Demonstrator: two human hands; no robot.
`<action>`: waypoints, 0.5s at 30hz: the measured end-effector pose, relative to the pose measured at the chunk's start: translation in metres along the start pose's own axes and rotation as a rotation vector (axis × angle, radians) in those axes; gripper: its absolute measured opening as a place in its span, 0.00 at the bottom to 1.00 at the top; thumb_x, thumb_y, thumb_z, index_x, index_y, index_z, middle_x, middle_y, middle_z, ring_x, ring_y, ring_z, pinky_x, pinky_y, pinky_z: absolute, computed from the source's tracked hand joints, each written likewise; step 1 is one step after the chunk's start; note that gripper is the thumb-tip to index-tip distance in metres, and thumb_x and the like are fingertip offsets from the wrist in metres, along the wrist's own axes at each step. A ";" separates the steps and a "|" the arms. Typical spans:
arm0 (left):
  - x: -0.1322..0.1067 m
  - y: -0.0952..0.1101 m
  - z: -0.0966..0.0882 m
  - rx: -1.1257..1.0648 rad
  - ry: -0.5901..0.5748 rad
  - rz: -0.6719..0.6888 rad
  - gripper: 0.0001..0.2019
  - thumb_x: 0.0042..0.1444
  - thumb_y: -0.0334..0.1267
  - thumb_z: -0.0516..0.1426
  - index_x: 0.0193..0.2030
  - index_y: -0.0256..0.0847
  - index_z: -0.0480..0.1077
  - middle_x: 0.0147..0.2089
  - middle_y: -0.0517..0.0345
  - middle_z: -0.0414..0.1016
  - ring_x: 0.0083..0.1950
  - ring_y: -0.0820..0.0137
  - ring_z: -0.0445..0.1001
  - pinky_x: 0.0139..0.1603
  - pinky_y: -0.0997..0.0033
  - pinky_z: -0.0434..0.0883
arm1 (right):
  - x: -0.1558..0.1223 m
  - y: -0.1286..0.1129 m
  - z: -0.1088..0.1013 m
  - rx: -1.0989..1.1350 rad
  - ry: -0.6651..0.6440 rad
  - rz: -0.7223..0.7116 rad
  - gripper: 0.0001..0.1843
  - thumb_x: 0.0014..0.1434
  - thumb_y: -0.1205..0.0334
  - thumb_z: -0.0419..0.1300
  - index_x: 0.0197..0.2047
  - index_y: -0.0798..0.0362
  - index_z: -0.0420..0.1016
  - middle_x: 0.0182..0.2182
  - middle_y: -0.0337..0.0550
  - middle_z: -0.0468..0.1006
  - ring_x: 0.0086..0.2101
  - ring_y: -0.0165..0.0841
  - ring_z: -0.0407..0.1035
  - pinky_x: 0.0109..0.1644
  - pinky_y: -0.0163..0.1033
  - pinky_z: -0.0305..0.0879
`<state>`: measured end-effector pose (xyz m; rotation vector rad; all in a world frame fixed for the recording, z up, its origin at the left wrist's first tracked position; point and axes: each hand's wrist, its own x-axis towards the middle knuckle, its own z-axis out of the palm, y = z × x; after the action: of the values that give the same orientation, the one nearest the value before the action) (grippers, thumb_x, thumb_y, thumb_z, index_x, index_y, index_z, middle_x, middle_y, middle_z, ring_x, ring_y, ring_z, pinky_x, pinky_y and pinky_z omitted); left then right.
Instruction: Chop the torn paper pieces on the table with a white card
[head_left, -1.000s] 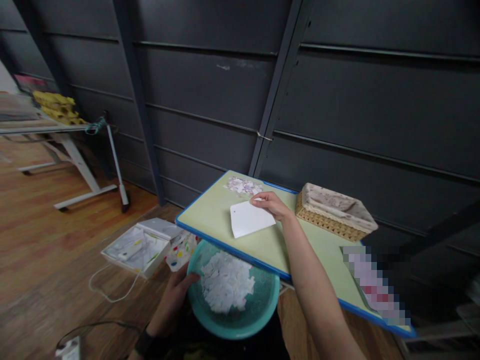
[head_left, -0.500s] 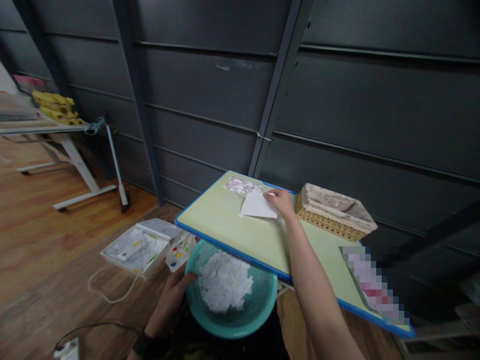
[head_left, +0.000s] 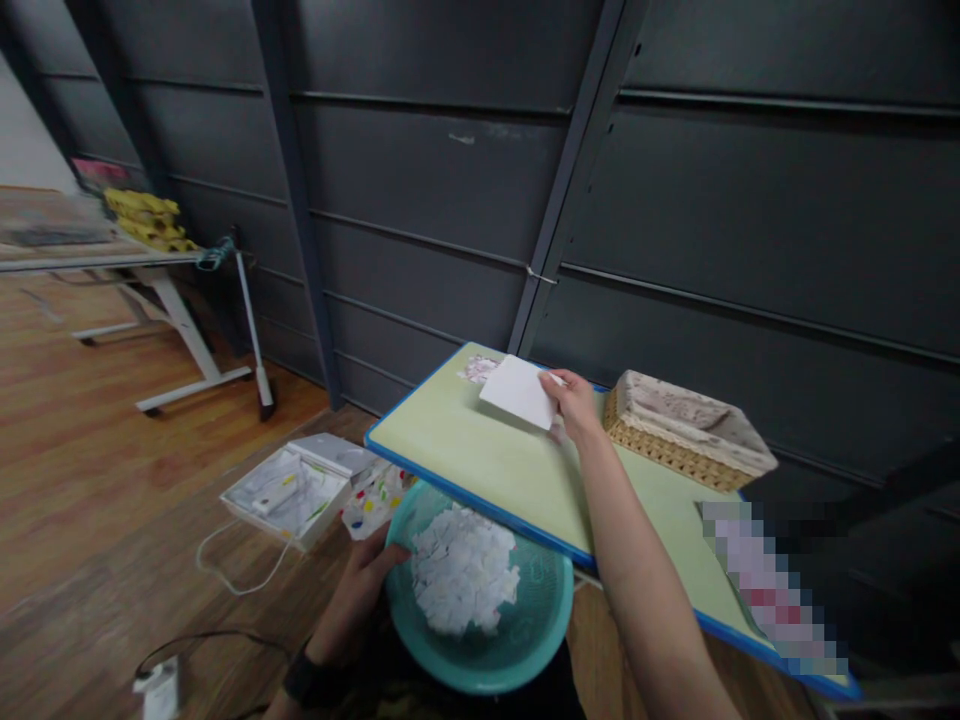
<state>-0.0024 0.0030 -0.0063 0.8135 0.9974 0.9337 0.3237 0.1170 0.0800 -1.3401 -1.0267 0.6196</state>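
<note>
My right hand (head_left: 571,402) pinches the right edge of a white sheet of paper (head_left: 519,390), which is tilted above the pale green tabletop (head_left: 442,430). Behind the sheet, a pile of small torn paper pieces (head_left: 478,369) shows in part at the far left corner of the table. Down at my lap, my left hand (head_left: 375,560) grips the left rim of a teal plastic basin (head_left: 525,655). White paper scraps (head_left: 465,570) are heaped inside it. The basin's far side lies beneath the table's blue front edge.
A wicker basket (head_left: 686,440) with a cloth lining stands at the table's right rear; a blurred-out flat item (head_left: 772,590) lies nearer. On the floor at left are a white open box (head_left: 289,495) with a cord and a power strip (head_left: 159,690). A dark panelled wall (head_left: 427,180) rises behind.
My right hand has lifted and tilted the white sheet, so it now covers more of the torn pile. My left hand stays on the basin, and the view has shifted slightly left.
</note>
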 end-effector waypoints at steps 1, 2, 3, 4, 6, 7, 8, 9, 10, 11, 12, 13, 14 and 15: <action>0.001 -0.001 0.000 -0.003 0.000 -0.012 0.24 0.44 0.34 0.60 0.51 0.40 0.75 0.54 0.51 0.78 0.56 0.53 0.73 0.55 0.58 0.70 | 0.005 0.004 -0.005 -0.058 0.118 -0.046 0.27 0.38 0.42 0.65 0.34 0.56 0.73 0.23 0.39 0.73 0.23 0.29 0.61 0.25 0.33 0.54; 0.001 -0.002 0.000 -0.004 0.000 -0.025 0.24 0.44 0.33 0.60 0.52 0.40 0.75 0.54 0.51 0.79 0.55 0.53 0.74 0.54 0.59 0.70 | 0.009 0.007 -0.009 -0.136 0.209 -0.094 0.27 0.40 0.42 0.63 0.35 0.57 0.74 0.24 0.40 0.73 0.23 0.30 0.61 0.26 0.34 0.54; 0.002 -0.003 0.000 -0.002 -0.001 -0.034 0.24 0.44 0.33 0.60 0.52 0.40 0.74 0.53 0.51 0.79 0.55 0.53 0.74 0.54 0.59 0.70 | 0.011 0.009 -0.012 -0.222 0.282 -0.140 0.26 0.42 0.42 0.62 0.35 0.57 0.74 0.24 0.42 0.74 0.24 0.31 0.61 0.27 0.34 0.54; 0.003 -0.004 -0.001 0.002 -0.003 -0.039 0.24 0.44 0.33 0.60 0.52 0.40 0.74 0.53 0.51 0.79 0.55 0.54 0.74 0.54 0.59 0.70 | 0.012 0.010 -0.014 -0.311 0.334 -0.180 0.25 0.44 0.43 0.60 0.34 0.58 0.74 0.25 0.43 0.74 0.25 0.32 0.62 0.28 0.35 0.54; 0.004 -0.006 -0.001 0.005 -0.003 -0.039 0.25 0.43 0.33 0.60 0.52 0.40 0.74 0.52 0.51 0.80 0.55 0.53 0.74 0.54 0.59 0.70 | 0.010 0.009 -0.013 -0.474 0.396 -0.230 0.22 0.48 0.46 0.57 0.33 0.58 0.75 0.26 0.45 0.75 0.26 0.34 0.63 0.30 0.36 0.54; 0.005 -0.006 -0.001 0.004 0.000 -0.035 0.25 0.43 0.33 0.60 0.52 0.40 0.74 0.51 0.51 0.80 0.55 0.54 0.74 0.55 0.59 0.69 | 0.007 0.007 -0.011 -0.547 0.408 -0.245 0.20 0.50 0.47 0.56 0.33 0.57 0.75 0.26 0.46 0.76 0.27 0.35 0.64 0.31 0.36 0.54; 0.005 -0.006 -0.001 0.003 0.007 -0.035 0.25 0.43 0.33 0.60 0.52 0.40 0.74 0.51 0.52 0.80 0.55 0.54 0.74 0.55 0.59 0.69 | 0.004 0.005 -0.008 -0.614 0.410 -0.257 0.19 0.52 0.49 0.55 0.33 0.56 0.75 0.27 0.47 0.76 0.28 0.36 0.65 0.32 0.37 0.54; 0.005 -0.007 -0.001 0.005 0.014 -0.040 0.25 0.43 0.33 0.60 0.52 0.40 0.74 0.51 0.52 0.81 0.55 0.54 0.74 0.55 0.59 0.69 | 0.000 0.003 -0.004 -0.676 0.404 -0.269 0.18 0.53 0.50 0.53 0.34 0.56 0.75 0.28 0.48 0.77 0.29 0.37 0.65 0.33 0.37 0.54; 0.005 -0.007 -0.001 0.008 0.023 -0.052 0.25 0.43 0.33 0.60 0.52 0.40 0.74 0.50 0.52 0.81 0.54 0.54 0.75 0.54 0.59 0.70 | -0.003 0.002 0.000 -0.731 0.397 -0.279 0.17 0.55 0.52 0.52 0.35 0.56 0.75 0.29 0.49 0.77 0.30 0.38 0.66 0.34 0.37 0.54; 0.005 -0.007 -0.002 0.012 0.034 -0.064 0.25 0.43 0.33 0.60 0.52 0.40 0.74 0.50 0.52 0.81 0.53 0.54 0.76 0.52 0.59 0.71 | -0.005 0.001 0.003 -0.776 0.389 -0.285 0.16 0.56 0.53 0.51 0.35 0.55 0.75 0.30 0.50 0.77 0.31 0.38 0.67 0.35 0.38 0.55; 0.005 -0.007 -0.002 0.017 0.044 -0.074 0.25 0.43 0.33 0.60 0.52 0.40 0.74 0.49 0.52 0.82 0.52 0.54 0.76 0.51 0.58 0.72 | -0.007 0.000 0.005 -0.811 0.382 -0.287 0.16 0.57 0.54 0.51 0.36 0.55 0.75 0.31 0.50 0.77 0.31 0.39 0.67 0.35 0.38 0.55; 0.005 -0.008 -0.003 0.020 0.050 -0.078 0.26 0.43 0.34 0.60 0.53 0.40 0.74 0.49 0.51 0.82 0.51 0.54 0.77 0.50 0.58 0.72 | -0.008 0.000 0.007 -0.835 0.375 -0.286 0.16 0.57 0.54 0.51 0.37 0.55 0.74 0.31 0.51 0.78 0.32 0.39 0.68 0.36 0.38 0.55; 0.005 -0.008 -0.003 0.022 0.050 -0.075 0.26 0.43 0.34 0.60 0.53 0.40 0.74 0.49 0.51 0.82 0.51 0.53 0.76 0.50 0.58 0.72 | -0.008 0.001 0.007 -0.849 0.371 -0.284 0.16 0.58 0.54 0.50 0.38 0.56 0.74 0.32 0.51 0.78 0.33 0.40 0.68 0.37 0.38 0.56; 0.006 -0.008 -0.004 0.026 0.052 -0.065 0.26 0.43 0.34 0.60 0.53 0.40 0.74 0.49 0.50 0.82 0.52 0.53 0.76 0.52 0.57 0.71 | -0.007 0.001 0.007 -0.858 0.368 -0.280 0.17 0.58 0.54 0.50 0.39 0.56 0.75 0.32 0.51 0.78 0.33 0.40 0.69 0.37 0.38 0.56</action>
<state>-0.0024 0.0055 -0.0163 0.7770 1.0769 0.8921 0.3149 0.1145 0.0769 -1.8992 -1.1871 -0.3318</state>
